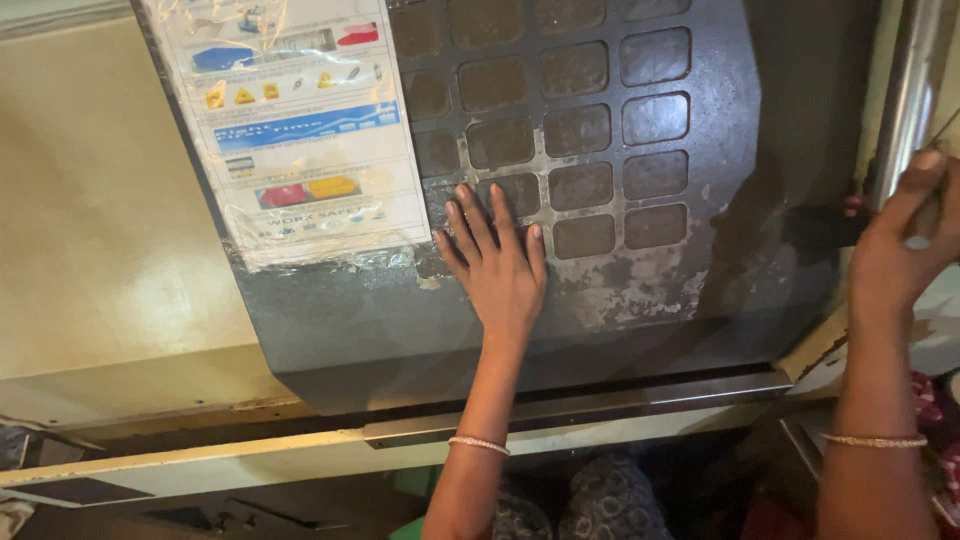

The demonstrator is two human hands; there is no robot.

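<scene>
Pressing flat on the panel [600,330], the left hand [500,265] has fingers spread wide, palm down, holding nothing. Fingertips reach the lower-left squares of the grid [560,130]: rows of dark rounded-square windows, dusty brown inside. Left wrist wears a thin beaded bangle [479,444].

Right hand [900,250] is at the panel's right edge, fingers curled around the handle [905,100], a shiny upright metal bar; closed grip on it. A second bangle [875,440] sits on that forearm.

Panel is dark grey metal, scuffed, paint worn off in pale patches near its lower right below the grid. Sheet [300,130], a printed sheet under wrinkled clear plastic, covers the panel's upper-left part; coloured blocks and small pictures on it, plastic torn and curling along its bottom edge, just left of the left hand's fingers.

Below the panel's bottom edge runs a rail [580,412], a grey metal strip, slightly tilted. Left of the panel: cream casing [110,230], smooth, glossy, chipped along its lower lip. Under the rail it's dim; patterned dark cloth [600,505] shows at bottom centre between the arms, red cloth at far right edge. Warm yellowish light overall.
</scene>
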